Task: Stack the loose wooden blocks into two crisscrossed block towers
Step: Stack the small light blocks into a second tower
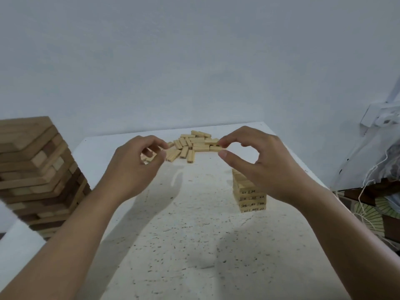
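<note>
Item: white speckled table [190, 245], set against a pale wall.

Block towers, two. Large tower [36, 176] of mixed light and dark wood stands at the table's left edge, crisscrossed, many layers, base out of clear view. Small tower [251, 198] of pale numbered blocks stands right of centre, about six layers showing, its top hidden behind the right hand.

Loose blocks: one heap [192, 145] at the far end of the table, roughly twenty pale pieces lying flat and overlapping; exact count cannot be told.

Hands, two, both bare, both raised above the table.

Left hand [134, 167]: fingers curled inward, thumb and forefinger narrowly apart, in front of the heap's left edge. Whether it grips a block cannot be told; pale wood shows through the gap.

Right hand [264, 163]: thumb and forefinger form a narrow pincer in front of the heap's right edge, other fingers arched. Whether the tips touch a block or hold anything cannot be told.

Clutter of cords and bags [381, 161] sits beside the table, right.
</note>
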Tool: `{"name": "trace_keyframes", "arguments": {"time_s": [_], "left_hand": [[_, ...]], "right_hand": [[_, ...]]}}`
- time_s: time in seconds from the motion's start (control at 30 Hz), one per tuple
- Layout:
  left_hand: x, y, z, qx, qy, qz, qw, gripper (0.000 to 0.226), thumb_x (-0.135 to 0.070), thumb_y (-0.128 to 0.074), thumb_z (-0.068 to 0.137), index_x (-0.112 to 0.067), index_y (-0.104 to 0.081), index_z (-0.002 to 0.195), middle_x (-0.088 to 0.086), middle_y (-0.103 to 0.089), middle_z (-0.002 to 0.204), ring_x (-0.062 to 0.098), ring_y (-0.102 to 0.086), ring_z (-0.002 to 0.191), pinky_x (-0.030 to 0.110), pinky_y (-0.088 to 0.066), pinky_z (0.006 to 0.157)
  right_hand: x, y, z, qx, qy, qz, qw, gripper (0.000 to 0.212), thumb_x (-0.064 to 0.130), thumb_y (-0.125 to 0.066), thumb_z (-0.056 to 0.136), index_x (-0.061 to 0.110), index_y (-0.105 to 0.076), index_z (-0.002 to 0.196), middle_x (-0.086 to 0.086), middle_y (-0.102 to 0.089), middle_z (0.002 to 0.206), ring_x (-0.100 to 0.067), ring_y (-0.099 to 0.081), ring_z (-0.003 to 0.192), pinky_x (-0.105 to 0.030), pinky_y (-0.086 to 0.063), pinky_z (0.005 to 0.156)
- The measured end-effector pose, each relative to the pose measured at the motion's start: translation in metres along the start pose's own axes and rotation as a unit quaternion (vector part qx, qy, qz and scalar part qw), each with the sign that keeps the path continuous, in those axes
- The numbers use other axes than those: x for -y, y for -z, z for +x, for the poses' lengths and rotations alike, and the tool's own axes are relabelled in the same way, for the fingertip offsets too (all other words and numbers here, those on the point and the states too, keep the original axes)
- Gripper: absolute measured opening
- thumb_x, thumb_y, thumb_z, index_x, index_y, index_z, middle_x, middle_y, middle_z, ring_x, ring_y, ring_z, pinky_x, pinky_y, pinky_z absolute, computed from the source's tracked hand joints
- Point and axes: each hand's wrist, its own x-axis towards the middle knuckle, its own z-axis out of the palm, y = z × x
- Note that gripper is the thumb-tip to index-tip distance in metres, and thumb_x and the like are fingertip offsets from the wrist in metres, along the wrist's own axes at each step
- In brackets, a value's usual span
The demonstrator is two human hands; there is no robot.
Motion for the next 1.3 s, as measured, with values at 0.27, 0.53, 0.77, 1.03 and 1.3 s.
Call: {"name": "trace_keyframes", "arguments": {"time_s": [0.27, 0.53, 0.77, 1.03, 1.3], "left_hand": [[0.035, -0.023, 0.003, 0.041, 0.028, 0.162, 0.986, 0.033, -0.024, -0.047, 0.103, -0.031, -0.052, 0.135, -0.007, -0.050, 0.140, 0.019, -0.044, 0.130, 0.048, -0.031, 0.110], [0.057, -0.058, 0.024, 0.083, 0.026, 0.279, 0.956, 0.053, -0.014, -0.036, 0.099, -0.029, -0.037, 0.150, -0.009, -0.031, 0.161, 0.021, -0.022, 0.145, 0.050, -0.025, 0.107], [0.069, -0.064, 0.031, 0.077, 0.024, 0.285, 0.955, 0.042, -0.017, -0.038, 0.096, -0.030, -0.049, 0.135, -0.013, -0.043, 0.150, 0.022, -0.031, 0.136, 0.051, -0.024, 0.098], [0.067, -0.064, 0.027, 0.041, 0.008, 0.286, 0.957, 0.028, -0.033, -0.035, 0.100, -0.033, -0.063, 0.104, -0.018, -0.058, 0.120, 0.017, -0.037, 0.122, 0.047, -0.021, 0.089], [0.042, -0.055, -0.008, 0.041, -0.027, 0.323, 0.945, 0.015, -0.034, -0.045, 0.091, -0.030, -0.059, 0.095, -0.012, -0.054, 0.097, 0.016, -0.044, 0.107, 0.042, -0.024, 0.082]], "right_hand": [[0.032, -0.065, 0.018, 0.017, 0.010, -0.018, 1.000, 0.021, 0.021, -0.055, 0.101, 0.018, -0.070, 0.116, 0.012, -0.066, 0.111, -0.002, -0.058, 0.103, -0.023, -0.047, 0.093], [0.014, -0.119, 0.037, 0.126, -0.123, -0.081, 0.981, 0.044, 0.016, -0.039, 0.103, 0.012, -0.044, 0.146, -0.003, -0.044, 0.149, -0.020, -0.041, 0.135, -0.034, -0.038, 0.105], [-0.001, -0.143, 0.061, 0.143, -0.120, -0.155, 0.970, 0.045, 0.009, -0.036, 0.101, 0.009, -0.045, 0.145, -0.005, -0.043, 0.151, -0.025, -0.035, 0.137, -0.041, -0.038, 0.110], [-0.011, -0.167, 0.073, 0.163, -0.068, -0.215, 0.960, 0.042, 0.001, -0.045, 0.092, 0.012, -0.058, 0.130, -0.001, -0.051, 0.135, -0.029, -0.045, 0.124, -0.042, -0.045, 0.102], [0.006, -0.157, 0.047, 0.141, -0.038, -0.204, 0.968, 0.035, -0.008, -0.049, 0.086, 0.009, -0.062, 0.115, -0.002, -0.055, 0.119, -0.022, -0.050, 0.109, -0.028, -0.033, 0.080]]}}
